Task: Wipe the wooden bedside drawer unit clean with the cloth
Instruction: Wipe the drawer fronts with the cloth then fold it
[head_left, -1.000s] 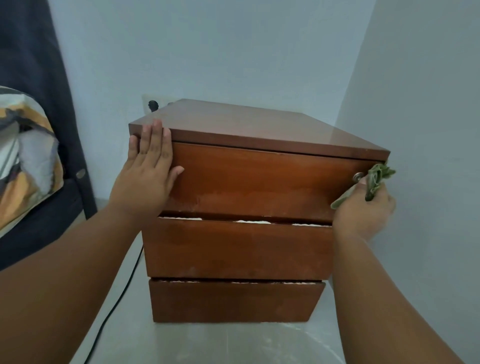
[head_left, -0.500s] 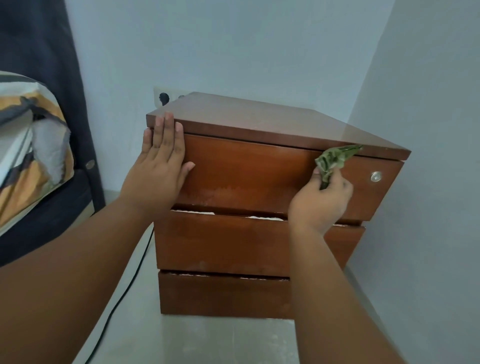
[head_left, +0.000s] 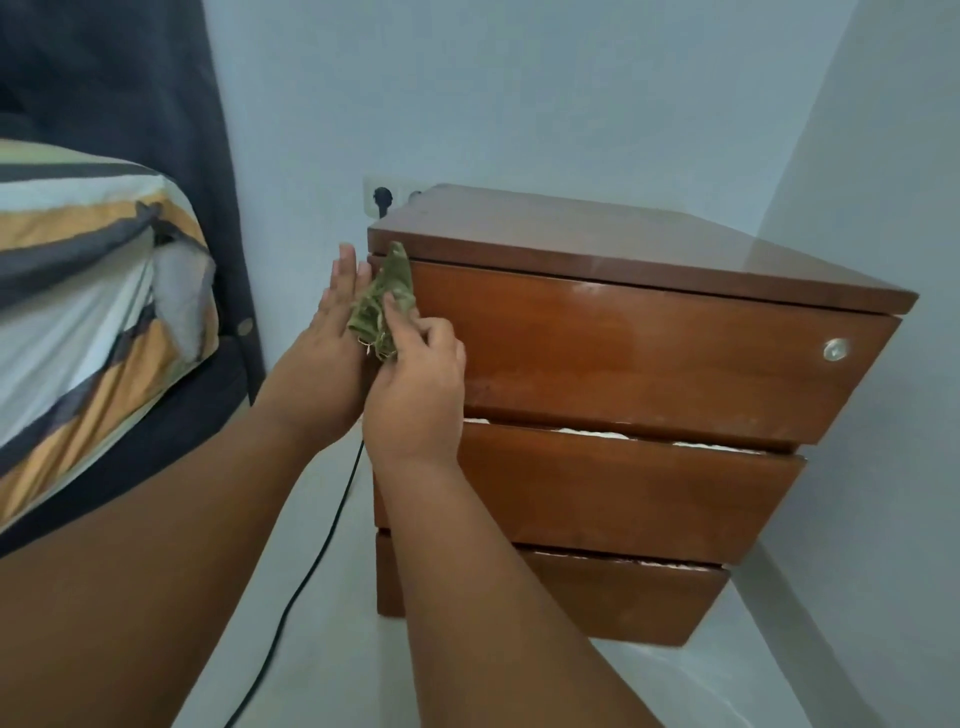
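At drawer unit (head_left: 623, 353) corner, crumpled (green) cloth (head_left: 384, 306)

Left hand (head_left: 332, 332) flat, fingers extended, right hand (head_left: 415, 384) pinched closed beside it

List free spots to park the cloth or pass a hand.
Free: the unit top, wholly bare; floor in front, right of the cable. Crowded: the top-left drawer corner, where left hand, right hand and cloth bunch.

Drawers (head_left: 649, 358) three; hands (head_left: 415, 395) two; cloth (head_left: 384, 306) one; knob (head_left: 835, 349) one.
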